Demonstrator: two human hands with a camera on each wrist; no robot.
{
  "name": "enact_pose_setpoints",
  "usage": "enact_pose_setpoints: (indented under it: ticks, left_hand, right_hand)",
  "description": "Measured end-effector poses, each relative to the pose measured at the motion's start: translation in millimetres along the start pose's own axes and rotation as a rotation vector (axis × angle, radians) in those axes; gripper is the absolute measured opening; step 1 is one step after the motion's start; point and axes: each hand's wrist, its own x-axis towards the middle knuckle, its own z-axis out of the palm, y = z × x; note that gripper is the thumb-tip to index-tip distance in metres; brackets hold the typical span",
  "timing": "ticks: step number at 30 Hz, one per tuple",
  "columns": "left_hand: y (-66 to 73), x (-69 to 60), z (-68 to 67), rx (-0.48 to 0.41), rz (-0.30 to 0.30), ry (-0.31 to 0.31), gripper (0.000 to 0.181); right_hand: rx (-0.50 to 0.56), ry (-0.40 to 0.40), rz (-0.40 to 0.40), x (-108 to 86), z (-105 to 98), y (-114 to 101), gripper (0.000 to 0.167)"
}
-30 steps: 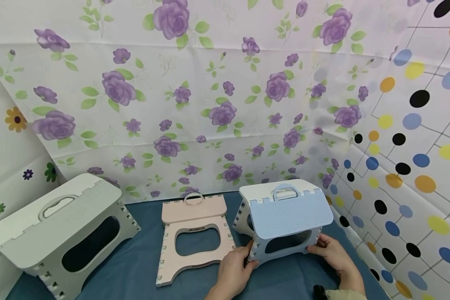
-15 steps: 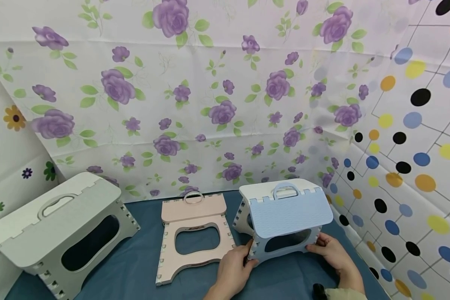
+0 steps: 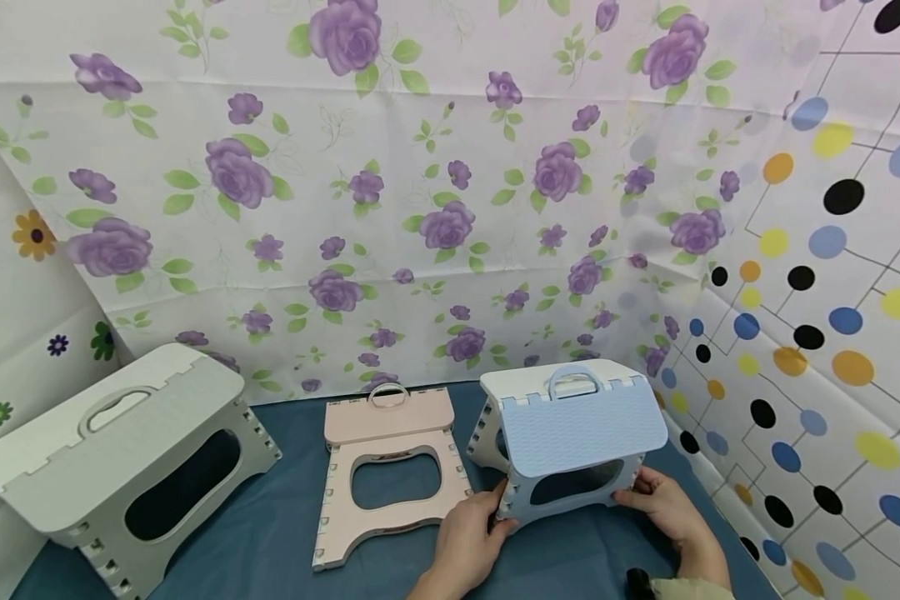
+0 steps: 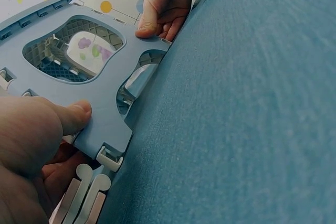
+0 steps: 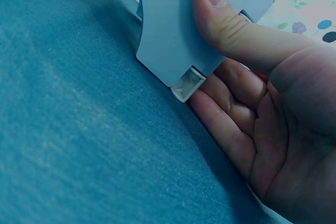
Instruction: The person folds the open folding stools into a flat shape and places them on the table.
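A blue-and-white folding stool stands unfolded on the right part of the blue cloth. My left hand grips its near left leg; in the left wrist view the thumb of the left hand presses the blue side panel, fingers behind it. At the near right leg, my right hand pinches the panel edge. The right wrist view shows the right hand with its thumb on the blue panel and curled fingers behind, close to the cloth.
A pink folding stool lies flat just left of the blue one, close to my left hand. A larger grey-white stool stands unfolded at the far left. Flowered sheeting hangs behind, dotted sheeting at the right.
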Motion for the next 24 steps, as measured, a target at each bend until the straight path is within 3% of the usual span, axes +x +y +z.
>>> enact_pose_setpoints:
  ticks: [24]
  left_hand:
    - [-2.1,3.0,-0.8,-0.031,-0.001,-0.024,0.055]
  right_hand:
    - [0.01,-0.01,0.006,0.2,-1.3,0.6,0.063]
